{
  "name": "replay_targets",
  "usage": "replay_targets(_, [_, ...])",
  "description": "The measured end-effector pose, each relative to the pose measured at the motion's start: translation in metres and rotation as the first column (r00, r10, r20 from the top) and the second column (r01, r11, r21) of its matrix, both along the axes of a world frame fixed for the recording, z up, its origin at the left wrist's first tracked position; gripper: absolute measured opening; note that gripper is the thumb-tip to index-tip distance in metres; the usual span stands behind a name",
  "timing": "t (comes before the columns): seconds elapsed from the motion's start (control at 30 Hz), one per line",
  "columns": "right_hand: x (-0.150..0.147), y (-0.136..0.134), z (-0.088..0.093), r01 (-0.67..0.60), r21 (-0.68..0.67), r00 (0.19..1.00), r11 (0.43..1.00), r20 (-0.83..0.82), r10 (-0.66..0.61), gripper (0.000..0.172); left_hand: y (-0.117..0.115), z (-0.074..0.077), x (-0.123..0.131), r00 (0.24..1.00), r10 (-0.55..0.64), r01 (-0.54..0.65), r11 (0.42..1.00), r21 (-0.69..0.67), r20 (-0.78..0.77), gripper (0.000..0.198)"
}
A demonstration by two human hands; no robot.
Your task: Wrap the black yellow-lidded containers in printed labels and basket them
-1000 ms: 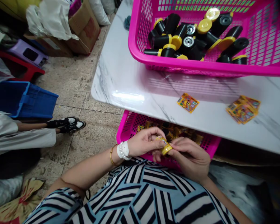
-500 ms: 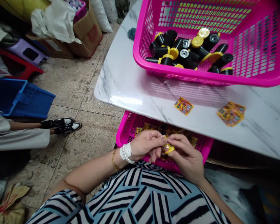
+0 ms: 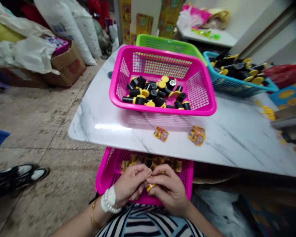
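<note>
Over the lower pink basket (image 3: 101, 179), my left hand (image 3: 132, 182) and my right hand (image 3: 170, 187) meet with bent, closed fingers. Between them is a small yellow-rimmed piece with a colourful yellow printed label (image 3: 150, 187), mostly covered by the fingers. Several yellow-labelled pieces (image 3: 135, 159) lie in the lower basket behind my hands. On the table just beyond are a single orange printed label (image 3: 161, 134) and a small pile of such labels (image 3: 196, 135). The upper pink basket (image 3: 162, 111) holds several black cylinders with yellow caps (image 3: 154, 93).
The marble-patterned table (image 3: 227, 138) carries a green basket (image 3: 167, 44) and a blue basket (image 3: 239, 90) of similar black-and-yellow pieces. A cardboard box (image 3: 69, 62) and white sacks (image 3: 69, 29) stand at the left. Another person's shoes (image 3: 22, 177) are on the floor.
The view has tilted up and shifted right, bringing the green and blue baskets into sight. Both hands still hold the labelled piece, now more hidden by the fingers.
</note>
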State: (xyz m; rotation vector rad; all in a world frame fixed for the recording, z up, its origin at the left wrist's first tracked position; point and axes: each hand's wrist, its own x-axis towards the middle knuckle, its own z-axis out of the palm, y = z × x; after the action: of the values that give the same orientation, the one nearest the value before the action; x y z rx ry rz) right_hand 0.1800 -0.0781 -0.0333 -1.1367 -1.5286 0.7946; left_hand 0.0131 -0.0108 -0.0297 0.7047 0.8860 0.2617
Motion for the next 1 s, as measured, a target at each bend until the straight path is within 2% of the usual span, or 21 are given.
replay_targets(0.13, [0.0,0.01,0.002,-0.089,0.183,0.991,0.979,0.118,0.067,0.015,0.001,-0.005,0.003,1.0,-0.009,0.007,0.998,-0.067,-0.03,0.066])
replay_targets(0.23, [0.005,0.012,0.003,-0.149,0.275,0.971,0.95,0.224,0.088,0.02,0.002,-0.006,0.008,0.998,0.004,-0.008,0.998,-0.066,-0.067,0.067])
replay_targets(0.3, [0.011,0.014,0.005,-0.144,0.321,0.95,0.936,0.308,0.04,0.026,0.004,-0.004,0.011,0.997,0.03,-0.034,0.998,-0.049,-0.066,0.067])
replay_targets(0.4, [0.022,0.02,0.009,-0.02,0.408,0.897,0.913,0.411,-0.164,0.036,0.008,0.003,0.011,0.997,0.068,-0.068,0.998,0.003,-0.042,0.07])
replay_targets(0.47, [0.028,0.024,0.012,-0.005,0.386,0.86,0.923,0.473,-0.193,0.03,0.009,0.006,0.008,0.996,0.067,-0.063,0.996,0.07,-0.056,0.073])
replay_targets(0.53, [0.031,0.026,0.016,-0.08,0.3,0.854,0.95,0.512,-0.09,0.018,0.009,0.009,0.004,0.993,0.052,-0.036,0.988,0.15,-0.105,0.07])
replay_targets(0.6, [0.035,0.028,0.02,-0.128,0.273,0.851,0.953,0.524,-0.035,0.016,0.009,0.013,0.001,0.985,0.055,-0.018,0.975,0.221,-0.162,0.063])
replay_targets(0.63, [0.037,0.031,0.023,-0.108,0.3,0.846,0.948,0.528,-0.071,0.016,0.009,0.015,0.0,0.98,0.067,-0.018,0.967,0.254,-0.186,0.058])
replay_targets(0.7, [0.044,0.041,0.027,0.025,0.381,0.809,0.924,0.535,-0.243,0.022,0.011,0.02,0.0,0.971,0.1,-0.027,0.949,0.314,-0.217,0.051])
replay_targets(0.77, [0.052,0.06,0.031,0.207,0.422,0.715,0.882,0.55,-0.431,0.028,0.013,0.026,0.003,0.967,0.123,-0.035,0.93,0.365,-0.222,0.045])
replay_targets(0.8, [0.055,0.071,0.032,0.279,0.407,0.667,0.87,0.57,-0.481,0.03,0.015,0.03,0.005,0.967,0.129,-0.036,0.922,0.384,-0.218,0.043])
replay_targets(0.83, [0.057,0.082,0.032,0.31,0.375,0.645,0.874,0.593,-0.483,0.028,0.016,0.033,0.007,0.968,0.133,-0.038,0.915,0.402,-0.212,0.041])
replay_targets(0.93, [0.059,0.108,0.032,0.25,0.259,0.693,0.933,0.626,-0.359,0.006,0.019,0.043,0.012,0.97,0.147,-0.046,0.895,0.444,-0.195,0.037])
replay_targets(1.0, [0.057,0.116,0.03,0.21,0.236,0.721,0.949,0.618,-0.313,0.013,0.022,0.049,0.014,0.972,0.156,-0.057,0.883,0.465,-0.177,0.035])
